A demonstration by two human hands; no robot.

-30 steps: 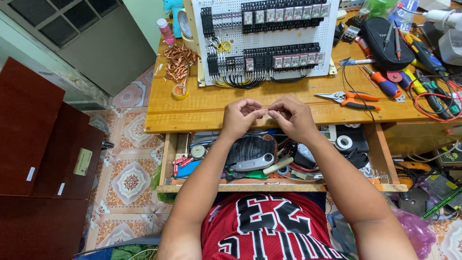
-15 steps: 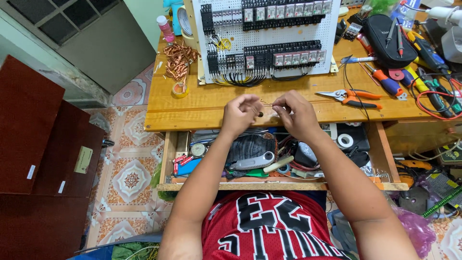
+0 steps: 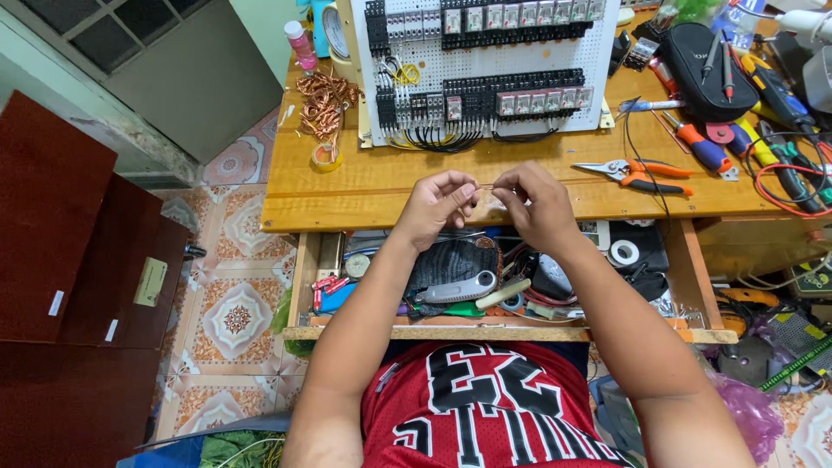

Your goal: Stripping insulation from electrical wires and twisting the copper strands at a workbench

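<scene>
Pinching a short, thin piece of wire (image 3: 487,185) between the fingertips of both hands, just above the front edge of the wooden bench (image 3: 364,186). Lying with its long axis roughly level, running left to right across the view, one end at each hand; too thin to tell colour or which end is stripped. Closing on its left end: the left hand (image 3: 438,206), thumb and forefinger pressed together, other fingers curled in. Closing on its right end: the right hand (image 3: 530,201), likewise pinched, knuckles turned up toward the camera. Nearly touching each other, the two hands, with only the short span of wire between them.

Standing upright at the back of the bench, well behind the hands: a white perforated panel (image 3: 485,69) carrying rows of black relay blocks and looping black leads. Lying to its left: a heap of copper wire scraps (image 3: 323,100), a small yellow tape roll (image 3: 326,157) near it, and a pink-capped bottle (image 3: 302,45). Resting to the right of the hands: orange-handled pliers (image 3: 637,172), then screwdrivers (image 3: 700,146) and a black pouch (image 3: 704,59) further back. Sitting open below the hands: a drawer (image 3: 507,333) crowded with tools and cables.
</scene>
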